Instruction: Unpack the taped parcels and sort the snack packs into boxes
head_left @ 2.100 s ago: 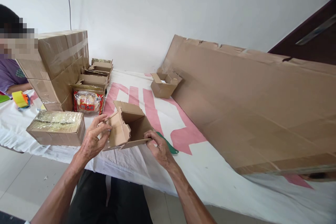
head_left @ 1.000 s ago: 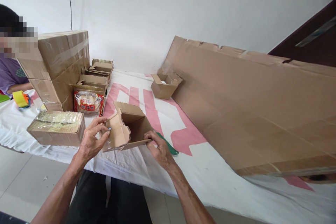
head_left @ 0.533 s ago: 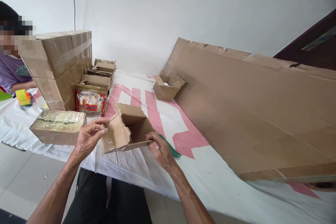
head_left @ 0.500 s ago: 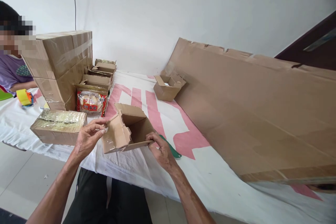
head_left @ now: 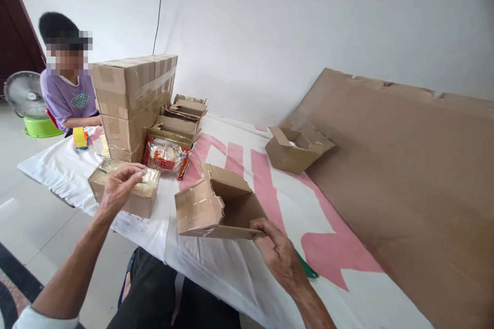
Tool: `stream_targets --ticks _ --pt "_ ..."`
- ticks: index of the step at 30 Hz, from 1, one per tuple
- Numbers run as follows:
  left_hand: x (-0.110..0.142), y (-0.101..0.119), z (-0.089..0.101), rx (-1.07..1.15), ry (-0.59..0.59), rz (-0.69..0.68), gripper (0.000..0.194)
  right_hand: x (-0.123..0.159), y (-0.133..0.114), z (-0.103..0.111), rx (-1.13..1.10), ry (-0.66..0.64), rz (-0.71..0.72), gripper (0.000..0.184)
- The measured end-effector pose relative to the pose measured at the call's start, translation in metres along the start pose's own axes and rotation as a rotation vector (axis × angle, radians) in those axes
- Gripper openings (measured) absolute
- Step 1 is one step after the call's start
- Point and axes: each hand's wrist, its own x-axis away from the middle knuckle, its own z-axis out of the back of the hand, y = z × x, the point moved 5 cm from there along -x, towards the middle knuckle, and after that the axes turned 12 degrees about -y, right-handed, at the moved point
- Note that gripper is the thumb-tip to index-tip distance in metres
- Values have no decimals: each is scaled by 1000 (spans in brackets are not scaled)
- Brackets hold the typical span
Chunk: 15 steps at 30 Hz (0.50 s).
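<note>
An open cardboard box (head_left: 219, 208) lies on its side on the white and pink tablecloth (head_left: 231, 159), its mouth toward me. My right hand (head_left: 280, 254) pinches the box's lower flap at its near right corner. My left hand (head_left: 120, 185) is off the box, raised over a low taped box (head_left: 125, 191) at the left. Its fingers are curled together and I cannot see anything between them.
A stack of sealed cartons (head_left: 133, 97) stands at the back left, with flat open boxes (head_left: 181, 121) and a red snack packet (head_left: 165, 156) beside it. Another open box (head_left: 295, 149) sits mid-table. A large cardboard sheet (head_left: 405, 180) leans at the right. A seated person (head_left: 67, 87) is beyond the stack.
My left hand let go of the box's left flap and moved left over the taped box. The view swung left. My right hand keeps its hold on the flap.
</note>
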Motion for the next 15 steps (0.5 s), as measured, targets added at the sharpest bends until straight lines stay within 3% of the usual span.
stream_targets --ticks 5,8,11,15 --pt "-36 -23 99 -186 356 142 20 0 -3 -1 23 -10 9 12" --pt "-68 -35 140 -255 459 188 17 -1 -7 -1 38 -9 15 12" --pt "-98 -46 162 -286 479 224 16 -1 -8 -2 41 5 3 13" --pt "-125 -61 167 -308 428 241 16 0 -8 -3 43 3 -33 15"
